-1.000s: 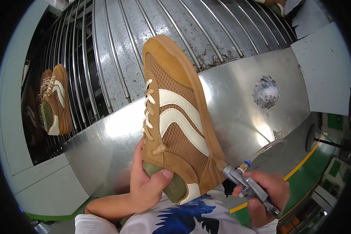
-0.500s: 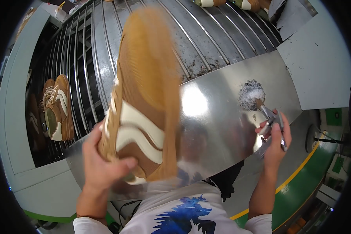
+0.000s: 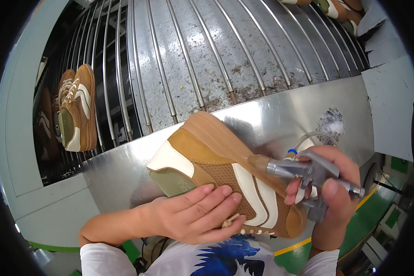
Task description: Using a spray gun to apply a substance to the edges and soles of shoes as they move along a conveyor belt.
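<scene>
A brown sneaker (image 3: pixel 221 181) with two cream side stripes, a cream heel patch and a green lining lies tilted on its side before me. My left hand (image 3: pixel 195 216) grips it around the laces and collar, fingers laid over the upper. My right hand (image 3: pixel 333 184) is wrapped around a metal spray gun (image 3: pixel 303 172) with a blue-ringed hose fitting. The gun's brownish nozzle tip is at the sole edge, above the stripes; I cannot tell whether it touches. The sneaker's far side and part of its collar are hidden.
A shiny metal ledge (image 3: pixel 119 161) runs under my hands. Beyond it lie metal rollers (image 3: pixel 188 60). A pair of brown sneakers (image 3: pixel 78 108) stands at the left, more shoes (image 3: pixel 336 9) at the far right. A grey and white residue patch (image 3: pixel 331 125) marks the ledge at right.
The sneaker has come down from upright and turned, heel now at upper left and toe at lower right. The spray gun has moved left from the residue patch to the sole edge.
</scene>
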`<state>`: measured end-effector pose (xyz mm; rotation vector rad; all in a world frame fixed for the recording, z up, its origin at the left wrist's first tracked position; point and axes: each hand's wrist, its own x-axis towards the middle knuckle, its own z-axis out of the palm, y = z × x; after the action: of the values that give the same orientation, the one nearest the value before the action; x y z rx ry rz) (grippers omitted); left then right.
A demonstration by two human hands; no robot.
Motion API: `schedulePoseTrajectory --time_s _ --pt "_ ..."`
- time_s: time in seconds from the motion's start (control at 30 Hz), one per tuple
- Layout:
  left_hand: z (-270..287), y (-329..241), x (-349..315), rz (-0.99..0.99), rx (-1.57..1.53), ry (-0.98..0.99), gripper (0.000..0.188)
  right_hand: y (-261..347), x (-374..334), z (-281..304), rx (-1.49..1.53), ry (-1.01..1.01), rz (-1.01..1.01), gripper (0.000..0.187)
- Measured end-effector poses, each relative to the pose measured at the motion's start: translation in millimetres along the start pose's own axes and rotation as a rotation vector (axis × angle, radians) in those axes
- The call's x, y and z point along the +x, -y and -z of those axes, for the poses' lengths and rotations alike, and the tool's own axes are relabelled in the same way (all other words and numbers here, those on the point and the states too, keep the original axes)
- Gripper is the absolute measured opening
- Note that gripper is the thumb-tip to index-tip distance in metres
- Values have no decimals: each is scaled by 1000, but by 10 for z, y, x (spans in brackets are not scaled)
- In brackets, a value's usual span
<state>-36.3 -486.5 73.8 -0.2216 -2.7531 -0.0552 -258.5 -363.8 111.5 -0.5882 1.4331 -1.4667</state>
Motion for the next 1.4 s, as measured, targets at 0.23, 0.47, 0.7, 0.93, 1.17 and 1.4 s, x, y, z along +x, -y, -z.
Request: schedulePoseTrajectory --time_s 0.23,0.47,0.7,0.93,1.17,1.4 --pt "-43 32 -21 4 -4 -51 18 -45 -71 -231 -164 -259 21 64" --pt "-24 19 43 -12 1 -12 21 124 -21 -252 -298 -190 123 57" --pt "62 13 158 -7 -33 75 21 195 -234 46 -307 -233 110 57" --pt "152 -11 282 43 -34 208 25 155 -537 487 -250 -123 49 52" --pt "178 1 457 37 13 200 17 61 -768 633 -126 -195 96 46" --pt "372 -76 744 180 -34 453 38 -70 -529 991 70 -181 -18 49"
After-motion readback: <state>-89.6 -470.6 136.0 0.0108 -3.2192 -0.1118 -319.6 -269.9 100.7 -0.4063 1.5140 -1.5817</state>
